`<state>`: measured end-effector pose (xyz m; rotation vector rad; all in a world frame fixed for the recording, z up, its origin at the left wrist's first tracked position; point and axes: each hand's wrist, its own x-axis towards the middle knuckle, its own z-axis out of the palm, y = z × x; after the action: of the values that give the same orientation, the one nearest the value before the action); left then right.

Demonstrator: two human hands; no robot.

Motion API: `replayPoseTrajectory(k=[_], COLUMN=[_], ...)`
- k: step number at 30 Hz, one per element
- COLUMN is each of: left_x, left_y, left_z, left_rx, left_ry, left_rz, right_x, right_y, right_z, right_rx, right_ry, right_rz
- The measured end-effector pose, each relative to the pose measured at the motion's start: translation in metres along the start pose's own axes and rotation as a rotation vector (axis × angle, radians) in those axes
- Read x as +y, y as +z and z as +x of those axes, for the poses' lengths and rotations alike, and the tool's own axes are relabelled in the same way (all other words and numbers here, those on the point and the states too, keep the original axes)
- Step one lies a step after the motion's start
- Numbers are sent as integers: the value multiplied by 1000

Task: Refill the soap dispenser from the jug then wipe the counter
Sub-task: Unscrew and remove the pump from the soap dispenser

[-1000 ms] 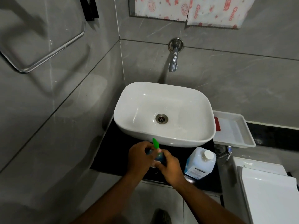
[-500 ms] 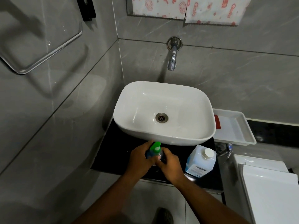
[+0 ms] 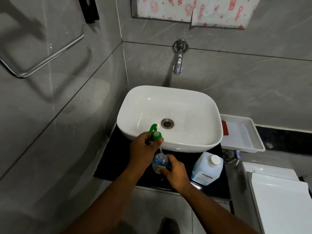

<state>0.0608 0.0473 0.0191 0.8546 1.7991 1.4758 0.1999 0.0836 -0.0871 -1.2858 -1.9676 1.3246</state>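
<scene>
A small clear soap dispenser bottle (image 3: 160,162) with blue liquid stands on the black counter (image 3: 116,159) in front of the basin. My right hand (image 3: 175,173) grips the bottle's body. My left hand (image 3: 143,152) holds the green pump head (image 3: 156,132) lifted above the bottle, its thin white tube (image 3: 161,150) reaching down toward the bottle's mouth. The refill jug (image 3: 206,168), translucent with a white cap and blue liquid, stands capped on the counter to the right of the bottle.
A white basin (image 3: 168,117) sits on the counter under a wall tap (image 3: 179,65). To the right are a white tray (image 3: 243,134) holding a red item (image 3: 224,128), a small chrome valve (image 3: 235,156) and a white toilet tank lid (image 3: 276,196).
My left hand has lifted the green pump head up off the bottle, drawing its tube out. My right hand stays on the bottle.
</scene>
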Motion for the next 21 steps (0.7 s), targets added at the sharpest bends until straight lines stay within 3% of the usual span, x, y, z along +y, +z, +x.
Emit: replayPoseTrajectory(k=[21], left_x=[2], left_y=[-4], left_z=[19], left_rx=[82], left_ry=[-225], left_rz=[-170], right_x=[-1], right_y=[-1], right_z=[-2], right_rx=[-8], right_ry=[5], right_rz=[-33])
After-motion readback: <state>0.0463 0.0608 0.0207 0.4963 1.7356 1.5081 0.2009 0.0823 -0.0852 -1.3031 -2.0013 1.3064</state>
